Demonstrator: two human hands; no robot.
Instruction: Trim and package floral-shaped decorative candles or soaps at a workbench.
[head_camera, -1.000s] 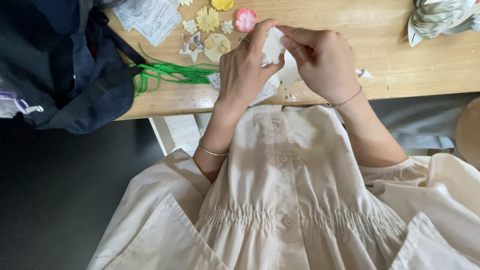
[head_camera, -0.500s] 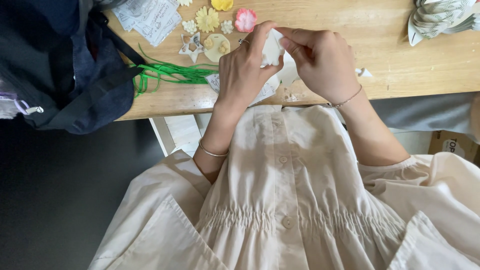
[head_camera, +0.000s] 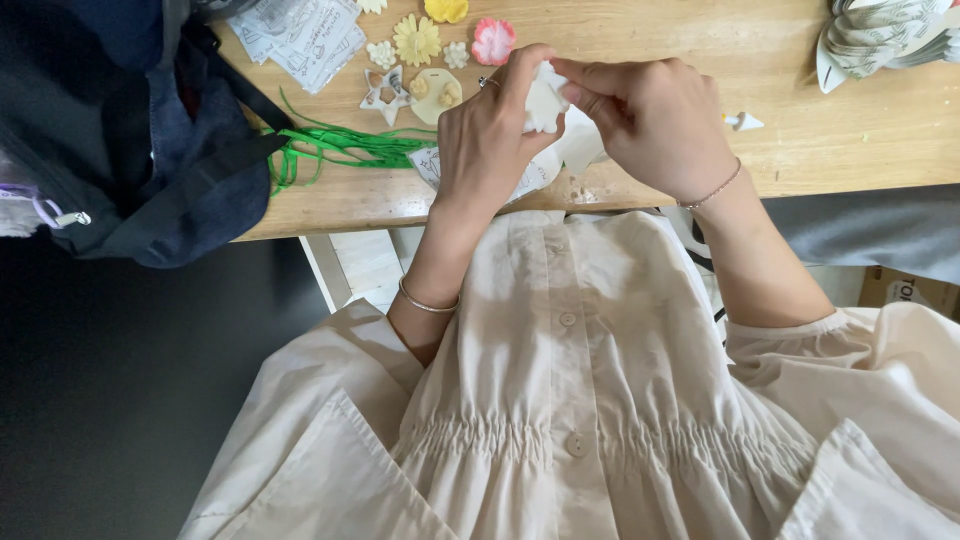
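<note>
1. Head view, looking straight down: left hand (head_camera: 490, 135) and right hand (head_camera: 655, 120) meet over the near edge of a light wooden table (head_camera: 800, 120), both pinched on one small soft white lump (head_camera: 545, 98), likely clay or foam.
2. Grip: left thumb and forefinger are closed on the lump's left side; the right fingertips press it from the right and above. Held between two hands and clear of the tabletop, it seems to be worked or shaped rather than merely carried.
3. White paper scraps (head_camera: 575, 155) lie on the table directly beneath the hands, probably as a work mat under the piece.
4. Far of the hands sits a row of small moulded flowers: a pale yellow daisy-shaped flower (head_camera: 417, 40), a pink rose-shaped flower (head_camera: 493, 40), a small white flower (head_camera: 456, 54), and a round cream disc (head_camera: 437, 92) beside a white star-shaped cutout (head_camera: 383, 88). They lie apart from each other, perhaps laid out to set.
5. A bundle of green wire strands (head_camera: 330, 150) lies left of the hands, within easy reach.
6. A dark navy fabric bag (head_camera: 120, 150) overhangs the table's left corner; folded striped paper (head_camera: 885, 35) lies at the far right.
7. A thin bracelet is on each wrist; a cream buttoned dress fills the near field.
</note>
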